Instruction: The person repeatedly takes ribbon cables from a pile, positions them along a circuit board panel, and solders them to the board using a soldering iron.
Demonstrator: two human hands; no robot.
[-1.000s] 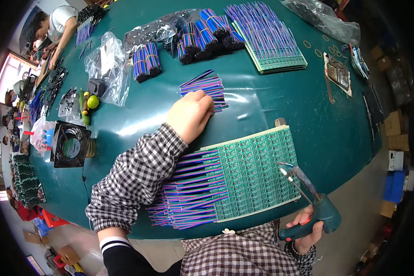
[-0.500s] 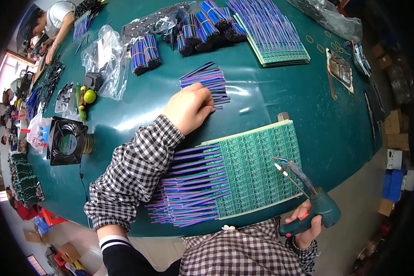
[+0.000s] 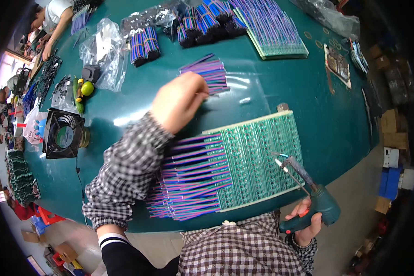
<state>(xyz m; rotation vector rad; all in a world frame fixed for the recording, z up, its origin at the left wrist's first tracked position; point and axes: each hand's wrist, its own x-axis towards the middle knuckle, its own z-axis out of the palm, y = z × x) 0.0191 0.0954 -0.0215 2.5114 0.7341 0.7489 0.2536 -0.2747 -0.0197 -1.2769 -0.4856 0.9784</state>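
Note:
My left hand (image 3: 178,102) is closed in a pinch at the near edge of a small loose pile of blue, purple and black wires (image 3: 214,76). What sits between its blurred fingertips is too small to make out. My right hand (image 3: 308,226) grips the green handle of a soldering gun (image 3: 324,207). The gun's metal tip and thin white feed tube hang over the right part of a green circuit-board panel (image 3: 257,161). Rows of wires (image 3: 188,184) lie across the panel's left part and stick out past its left edge, partly under my left sleeve.
Rubber-banded wire bundles (image 3: 145,46) and a wired panel stack (image 3: 280,41) lie at the back. A black fan (image 3: 64,133), plastic bag (image 3: 106,55) and green fruit (image 3: 87,88) are at left. A metal block (image 3: 283,107) touches the panel's far edge. Another person (image 3: 57,18) works far left.
My left hand has drawn back slightly left from the wire pile, its fingertips shifting up and left. The right hand and soldering gun stay nearly still. The whole view has shifted a little.

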